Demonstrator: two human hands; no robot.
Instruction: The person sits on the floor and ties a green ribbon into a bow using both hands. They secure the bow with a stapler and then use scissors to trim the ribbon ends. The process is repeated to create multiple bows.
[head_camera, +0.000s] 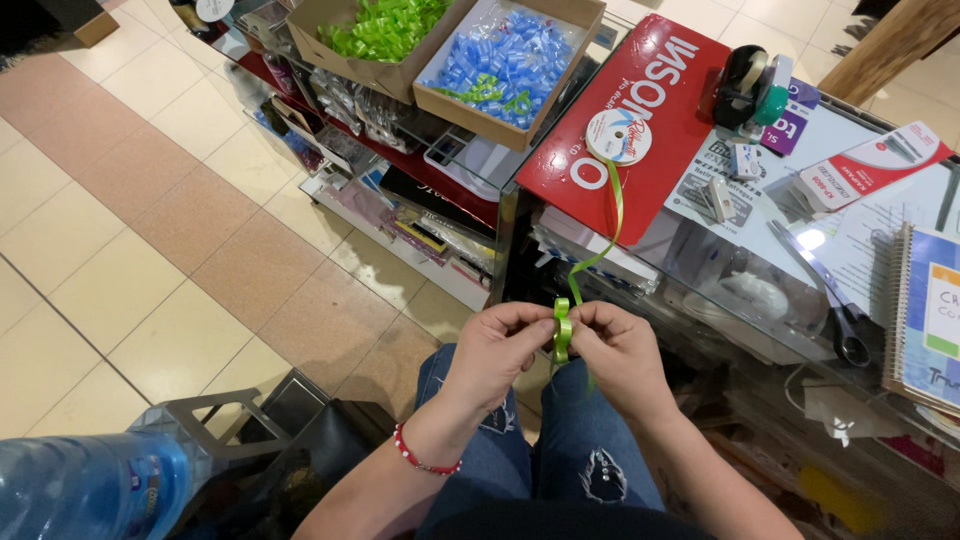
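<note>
1. Nearest the camera, the person is sitting with knees in torn blue jeans (545, 450), and a red bead bracelet (425, 458) is circling the left wrist.
2. The left hand (497, 350) and the right hand (620, 352) are meeting just above the knees, fingertips pressed together and pinching a small folded bundle of green ribbon (563, 330) between them.
3. The bundle is showing only a few short loops so far; judging by that, the folding is looking begun but far from finished, and no tie or cut is showing yet.
4. From the pinch, the ribbon is running up in a loose curl to the ribbon spool (618, 137), which is lying flat on a red sign (640, 120) on the glass counter (720, 290). The strand is not cut from the spool.
5. A pair of scissors (835, 300) is lying on the glass to the right, well apart from both hands and untouched.
6. Further back, a tape dispenser (752, 85) is standing near the counter's far edge.
7. Farthest off, a cardboard box of green bows (385, 28) and a cardboard box of blue bows (500, 60) are sitting side by side, both looking well filled, which suggests many such pieces are already made.
</note>
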